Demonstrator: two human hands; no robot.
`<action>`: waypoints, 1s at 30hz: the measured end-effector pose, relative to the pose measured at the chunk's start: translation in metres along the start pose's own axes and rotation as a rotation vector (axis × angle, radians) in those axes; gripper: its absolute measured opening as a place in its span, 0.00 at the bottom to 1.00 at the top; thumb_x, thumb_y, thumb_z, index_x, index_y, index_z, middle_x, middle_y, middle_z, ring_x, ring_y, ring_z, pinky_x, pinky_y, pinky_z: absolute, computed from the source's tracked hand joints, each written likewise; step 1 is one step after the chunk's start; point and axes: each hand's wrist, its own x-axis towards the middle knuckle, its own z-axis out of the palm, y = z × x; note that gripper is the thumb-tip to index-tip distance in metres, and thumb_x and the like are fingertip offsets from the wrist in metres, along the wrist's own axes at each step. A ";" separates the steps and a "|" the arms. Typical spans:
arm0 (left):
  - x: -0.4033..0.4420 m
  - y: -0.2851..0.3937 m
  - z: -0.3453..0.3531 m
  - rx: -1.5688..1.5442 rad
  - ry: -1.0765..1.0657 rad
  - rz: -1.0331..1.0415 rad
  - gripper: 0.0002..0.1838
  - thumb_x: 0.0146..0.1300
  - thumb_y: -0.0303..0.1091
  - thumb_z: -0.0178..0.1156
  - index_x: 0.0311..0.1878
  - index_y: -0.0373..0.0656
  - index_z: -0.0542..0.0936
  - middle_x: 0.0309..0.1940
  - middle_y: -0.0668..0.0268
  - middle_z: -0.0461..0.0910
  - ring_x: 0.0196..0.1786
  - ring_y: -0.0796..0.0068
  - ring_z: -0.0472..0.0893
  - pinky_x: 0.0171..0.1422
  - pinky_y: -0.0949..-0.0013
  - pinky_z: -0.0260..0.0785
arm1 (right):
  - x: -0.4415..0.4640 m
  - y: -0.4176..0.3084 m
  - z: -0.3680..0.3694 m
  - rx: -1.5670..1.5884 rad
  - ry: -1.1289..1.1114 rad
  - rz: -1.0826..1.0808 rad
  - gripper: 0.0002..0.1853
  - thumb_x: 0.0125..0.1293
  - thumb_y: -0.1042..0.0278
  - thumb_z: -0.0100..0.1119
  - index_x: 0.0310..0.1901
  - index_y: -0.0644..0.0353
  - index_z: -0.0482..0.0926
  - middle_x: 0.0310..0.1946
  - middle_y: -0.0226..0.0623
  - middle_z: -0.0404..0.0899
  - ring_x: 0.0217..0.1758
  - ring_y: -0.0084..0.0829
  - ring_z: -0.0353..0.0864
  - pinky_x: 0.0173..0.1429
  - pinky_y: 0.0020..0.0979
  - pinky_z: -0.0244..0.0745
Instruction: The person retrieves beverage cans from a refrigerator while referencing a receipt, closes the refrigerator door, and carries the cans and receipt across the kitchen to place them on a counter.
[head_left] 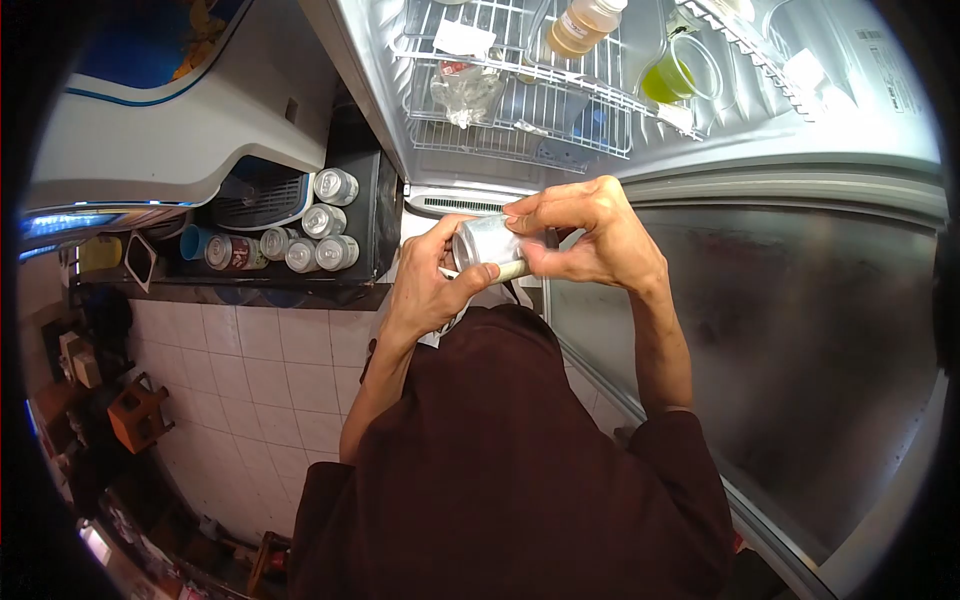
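Note:
Between my two hands is a silvery cylindrical container (487,242), tilted on its side with its round end facing left. I cannot make out whether it is a can or a jar. My left hand (430,278) is wrapped round its left and lower side, thumb along the front. On the other end, my right hand (592,238) grips with bent fingers above and the thumb below, hiding that end. A whitish cloth or paper (447,325) shows below my left hand; how it is held is unclear.
An open fridge stands ahead, with wire racks (520,75) holding a bottle (585,25), a plastic bag (468,95) and a green container (668,80). Its door (740,370) is on the right. Several drink cans (322,221) stand at left beside a dark basket (262,195).

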 end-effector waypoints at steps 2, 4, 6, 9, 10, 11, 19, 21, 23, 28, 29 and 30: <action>-0.001 -0.002 0.001 -0.043 -0.007 -0.010 0.31 0.56 0.46 0.68 0.55 0.30 0.79 0.36 0.55 0.85 0.38 0.71 0.86 0.44 0.67 0.79 | -0.001 0.009 0.004 -0.032 0.038 -0.030 0.13 0.57 0.71 0.74 0.42 0.68 0.87 0.42 0.46 0.89 0.38 0.35 0.91 0.40 0.31 0.86; -0.001 -0.001 0.002 -0.066 0.000 -0.009 0.31 0.56 0.47 0.68 0.55 0.29 0.79 0.36 0.55 0.85 0.38 0.71 0.86 0.44 0.67 0.79 | -0.006 0.013 0.005 0.067 0.047 0.056 0.14 0.56 0.70 0.75 0.43 0.67 0.87 0.41 0.45 0.89 0.38 0.34 0.91 0.40 0.31 0.85; -0.001 0.005 0.002 -0.071 0.012 0.004 0.32 0.56 0.47 0.68 0.55 0.29 0.79 0.36 0.55 0.85 0.38 0.72 0.86 0.44 0.67 0.79 | -0.006 0.004 0.004 0.090 0.046 0.086 0.15 0.55 0.70 0.76 0.43 0.67 0.87 0.41 0.43 0.90 0.37 0.33 0.90 0.40 0.30 0.85; 0.000 0.004 0.001 -0.039 -0.004 0.018 0.32 0.56 0.47 0.68 0.55 0.29 0.79 0.36 0.55 0.86 0.38 0.72 0.86 0.43 0.68 0.79 | -0.002 -0.013 -0.005 0.041 0.037 0.058 0.16 0.54 0.69 0.78 0.43 0.66 0.88 0.40 0.42 0.90 0.35 0.31 0.89 0.40 0.29 0.85; 0.000 0.005 0.001 -0.048 -0.010 -0.016 0.33 0.55 0.48 0.68 0.55 0.29 0.79 0.37 0.56 0.85 0.39 0.72 0.84 0.45 0.68 0.77 | -0.002 -0.010 -0.004 0.048 0.039 0.055 0.17 0.53 0.69 0.78 0.43 0.66 0.88 0.40 0.41 0.89 0.35 0.30 0.88 0.40 0.29 0.85; 0.000 0.008 0.001 -0.058 -0.017 -0.052 0.34 0.54 0.49 0.67 0.55 0.29 0.79 0.38 0.58 0.84 0.41 0.73 0.83 0.46 0.68 0.75 | -0.004 -0.006 -0.002 0.057 0.041 0.053 0.17 0.53 0.69 0.79 0.44 0.66 0.88 0.39 0.41 0.89 0.34 0.30 0.88 0.40 0.29 0.85; 0.001 -0.001 0.004 -0.063 0.001 0.003 0.32 0.55 0.46 0.70 0.55 0.28 0.78 0.38 0.52 0.86 0.41 0.69 0.87 0.46 0.66 0.80 | -0.009 0.012 0.002 0.012 0.070 0.013 0.15 0.53 0.71 0.78 0.42 0.66 0.88 0.42 0.40 0.89 0.38 0.29 0.89 0.42 0.28 0.85; 0.001 0.005 0.002 -0.063 -0.012 0.000 0.32 0.55 0.45 0.70 0.55 0.28 0.78 0.38 0.51 0.86 0.41 0.68 0.88 0.47 0.66 0.80 | -0.009 0.000 0.003 0.027 0.094 0.082 0.15 0.52 0.72 0.78 0.41 0.66 0.88 0.42 0.40 0.89 0.39 0.29 0.90 0.43 0.28 0.85; 0.001 0.004 0.004 -0.059 -0.013 0.022 0.32 0.55 0.44 0.71 0.56 0.28 0.78 0.38 0.52 0.86 0.41 0.69 0.88 0.46 0.66 0.80 | -0.007 -0.013 0.001 0.088 0.108 0.159 0.15 0.51 0.72 0.78 0.40 0.67 0.87 0.41 0.39 0.89 0.39 0.30 0.89 0.44 0.28 0.85; 0.002 0.001 0.004 -0.053 0.002 0.037 0.30 0.54 0.41 0.72 0.56 0.29 0.78 0.36 0.55 0.86 0.38 0.73 0.87 0.43 0.69 0.79 | -0.007 -0.005 0.007 0.071 0.119 0.092 0.15 0.49 0.73 0.79 0.39 0.68 0.86 0.40 0.40 0.88 0.40 0.31 0.89 0.45 0.29 0.84; 0.002 -0.001 0.005 -0.041 0.010 0.044 0.30 0.54 0.40 0.73 0.55 0.30 0.79 0.36 0.55 0.86 0.38 0.74 0.86 0.42 0.69 0.78 | -0.009 -0.001 0.010 0.069 0.131 0.086 0.15 0.49 0.74 0.79 0.39 0.68 0.86 0.39 0.40 0.88 0.40 0.31 0.89 0.45 0.29 0.84; 0.002 -0.003 0.005 -0.028 0.017 0.051 0.30 0.54 0.40 0.73 0.55 0.30 0.79 0.36 0.56 0.86 0.37 0.75 0.86 0.41 0.70 0.78 | -0.009 0.001 0.012 0.065 0.143 0.078 0.15 0.49 0.74 0.79 0.38 0.69 0.86 0.39 0.40 0.88 0.40 0.31 0.89 0.44 0.29 0.84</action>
